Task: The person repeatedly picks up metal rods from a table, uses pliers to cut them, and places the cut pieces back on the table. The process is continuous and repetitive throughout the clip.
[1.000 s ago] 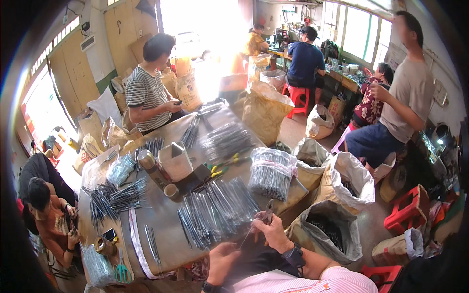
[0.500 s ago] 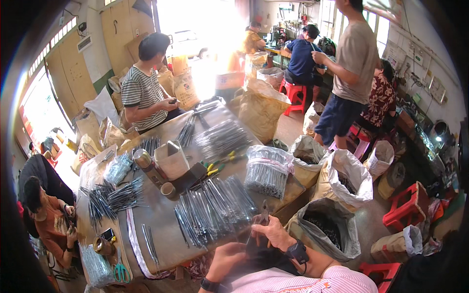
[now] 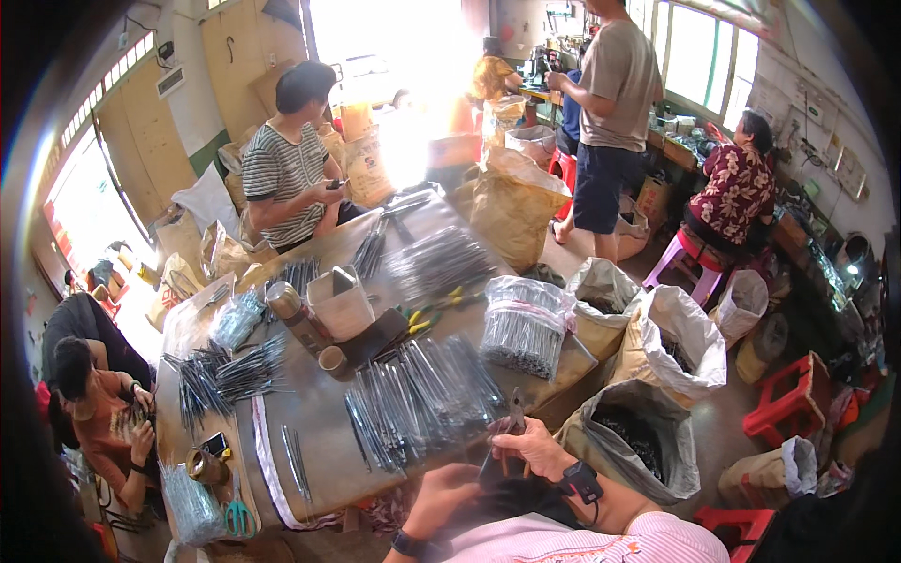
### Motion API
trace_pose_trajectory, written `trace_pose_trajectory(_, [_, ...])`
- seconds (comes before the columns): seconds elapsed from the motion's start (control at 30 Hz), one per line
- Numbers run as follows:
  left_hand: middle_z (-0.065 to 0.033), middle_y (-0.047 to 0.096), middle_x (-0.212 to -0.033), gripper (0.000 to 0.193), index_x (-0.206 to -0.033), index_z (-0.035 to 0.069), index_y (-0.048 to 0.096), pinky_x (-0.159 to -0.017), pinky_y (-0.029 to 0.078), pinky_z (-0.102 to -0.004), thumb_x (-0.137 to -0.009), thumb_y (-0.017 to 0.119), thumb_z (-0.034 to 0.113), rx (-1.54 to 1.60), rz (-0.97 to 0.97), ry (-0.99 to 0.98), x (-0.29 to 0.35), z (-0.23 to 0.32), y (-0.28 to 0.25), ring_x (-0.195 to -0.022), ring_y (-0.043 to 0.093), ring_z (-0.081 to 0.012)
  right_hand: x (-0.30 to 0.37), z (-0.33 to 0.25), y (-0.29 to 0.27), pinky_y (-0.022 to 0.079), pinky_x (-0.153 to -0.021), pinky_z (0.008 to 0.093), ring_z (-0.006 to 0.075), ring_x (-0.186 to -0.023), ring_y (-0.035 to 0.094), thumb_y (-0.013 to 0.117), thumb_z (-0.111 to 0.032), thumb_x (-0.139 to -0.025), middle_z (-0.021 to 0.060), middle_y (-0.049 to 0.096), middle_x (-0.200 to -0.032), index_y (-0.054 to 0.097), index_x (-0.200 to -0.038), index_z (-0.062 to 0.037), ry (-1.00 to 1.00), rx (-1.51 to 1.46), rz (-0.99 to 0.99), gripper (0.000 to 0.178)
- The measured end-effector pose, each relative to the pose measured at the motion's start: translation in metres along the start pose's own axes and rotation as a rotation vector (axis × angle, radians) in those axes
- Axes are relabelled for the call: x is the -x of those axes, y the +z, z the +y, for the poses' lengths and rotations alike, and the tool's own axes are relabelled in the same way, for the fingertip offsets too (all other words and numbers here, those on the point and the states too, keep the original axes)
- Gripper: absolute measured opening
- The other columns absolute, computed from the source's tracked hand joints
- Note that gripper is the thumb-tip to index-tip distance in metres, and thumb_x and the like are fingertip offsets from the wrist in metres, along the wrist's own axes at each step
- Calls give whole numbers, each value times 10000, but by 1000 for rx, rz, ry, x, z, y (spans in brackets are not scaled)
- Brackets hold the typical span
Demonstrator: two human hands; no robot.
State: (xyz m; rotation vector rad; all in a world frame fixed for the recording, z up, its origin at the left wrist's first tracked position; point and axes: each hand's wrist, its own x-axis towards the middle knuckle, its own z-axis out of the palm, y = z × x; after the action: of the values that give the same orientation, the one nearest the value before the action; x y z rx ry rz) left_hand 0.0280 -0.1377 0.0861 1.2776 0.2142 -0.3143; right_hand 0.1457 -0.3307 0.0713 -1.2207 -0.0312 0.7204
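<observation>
Pliers (image 3: 516, 410) gripped in closed right hand (image 3: 535, 452). Left hand (image 3: 445, 494) half-curled, hold can't be told. Metal strips (image 3: 413, 403) laid on near worktop (image 3: 330, 462).

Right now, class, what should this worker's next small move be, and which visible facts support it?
Probably to bring the left hand a little closer to the pliers. The right hand has them in its grip, nose upward, while the left hand sits apart, lower and to the left. Whether it pinches anything is too blurred to tell.
</observation>
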Motion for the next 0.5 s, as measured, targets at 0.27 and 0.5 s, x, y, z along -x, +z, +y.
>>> trace_pose_trajectory(0.27, [-99,625,-1006,363,-1180,-51,537,-719,534,-260,-836,632,16,49,-133,-29,-1,8,0,-842,658,-169,7,-10,2,563,-723,314,184,-754,663,700,-40,-848,98,662,-890,616,-1047,34,42,-63,-69,228])
trace_pose_trajectory(0.5, [-53,546,-1000,407,-1204,3,458,-811,524,-298,-833,606,-74,89,-81,66,-4,-1,10,-893,590,-142,4,2,7,557,-709,314,178,-728,662,696,-51,-851,92,662,-846,633,-978,26,17,71,-7,161])
